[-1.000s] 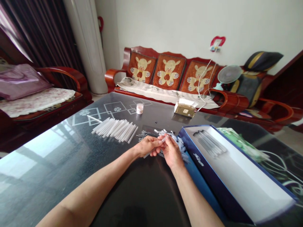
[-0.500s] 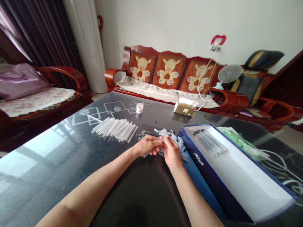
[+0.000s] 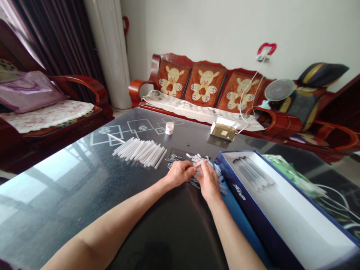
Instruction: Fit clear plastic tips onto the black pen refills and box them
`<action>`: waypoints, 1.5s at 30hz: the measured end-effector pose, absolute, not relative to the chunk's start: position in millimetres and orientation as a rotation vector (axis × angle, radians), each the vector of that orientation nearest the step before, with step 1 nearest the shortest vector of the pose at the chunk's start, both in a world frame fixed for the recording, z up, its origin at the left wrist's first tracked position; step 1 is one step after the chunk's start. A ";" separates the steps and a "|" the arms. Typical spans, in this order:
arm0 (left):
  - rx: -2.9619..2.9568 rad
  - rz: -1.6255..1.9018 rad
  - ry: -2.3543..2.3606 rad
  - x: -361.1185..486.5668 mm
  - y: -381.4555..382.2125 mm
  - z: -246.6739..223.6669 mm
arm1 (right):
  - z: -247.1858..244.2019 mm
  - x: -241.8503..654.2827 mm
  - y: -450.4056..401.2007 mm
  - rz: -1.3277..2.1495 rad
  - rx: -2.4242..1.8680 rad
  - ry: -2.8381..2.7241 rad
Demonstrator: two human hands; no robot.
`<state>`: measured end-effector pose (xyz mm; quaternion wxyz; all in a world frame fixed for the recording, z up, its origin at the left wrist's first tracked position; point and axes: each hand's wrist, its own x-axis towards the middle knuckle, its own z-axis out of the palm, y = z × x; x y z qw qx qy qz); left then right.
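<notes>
Fingers (image 3: 207,173) pinch a slim, straight tube (image 3: 198,164) — whitish, smooth-looking.

Grip shifts on the white tube (image 3: 198,164).
I now see the right hand (image 3: 210,181) turned further over, more tube showing beside the left hand (image 3: 179,174).

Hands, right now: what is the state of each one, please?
Left hand: closed, holding a white tube.
Right hand: closed, holding the same tube.
</notes>
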<state>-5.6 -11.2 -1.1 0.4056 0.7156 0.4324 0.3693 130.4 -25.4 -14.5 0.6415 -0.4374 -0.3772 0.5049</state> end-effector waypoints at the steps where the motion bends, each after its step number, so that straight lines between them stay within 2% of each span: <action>1: 1.990 0.978 1.197 -6.0 -11.6 -3.1 | -15.2 132.5 -24.7 1.066 -1.062 -0.882; 4: 2.449 1.012 1.398 -8.9 -12.6 -8.1 | -17.3 137.4 -22.9 0.919 -1.209 -0.889; 9: 2.761 0.998 1.488 -10.9 -14.2 -11.5 | -20.5 131.4 -22.6 1.084 -1.224 -0.798; 13: 2.716 0.965 1.511 -7.3 -17.2 -10.9 | -21.8 121.9 -24.1 1.164 -1.078 -0.667; 19: 2.416 0.881 1.350 -7.4 -16.9 -6.4 | -18.2 137.4 -19.0 1.057 -1.019 -0.654; 23: 2.355 0.921 1.325 -11.2 -10.5 -9.0 | -13.0 163.1 -15.0 0.760 -1.156 -0.832; 29: 2.448 0.932 1.353 -12.7 -8.3 -16.0 | -17.4 194.8 -9.7 -0.045 -1.429 -1.441; 33: 2.487 0.907 1.332 -12.2 -9.9 -16.4 | -23.2 198.2 -8.6 -0.224 -1.462 -1.594; 36: 2.509 0.887 1.316 -12.2 -10.3 -15.3 | -20.2 184.9 -13.1 -0.142 -1.392 -1.631; 41: 2.518 0.899 1.277 -13.3 -10.9 -14.4 | -14.6 155.1 -23.1 0.412 -1.243 -1.547; 45: 2.540 0.901 1.265 -13.7 -10.9 -16.1 | -19.5 146.4 -24.4 0.670 -1.243 -1.331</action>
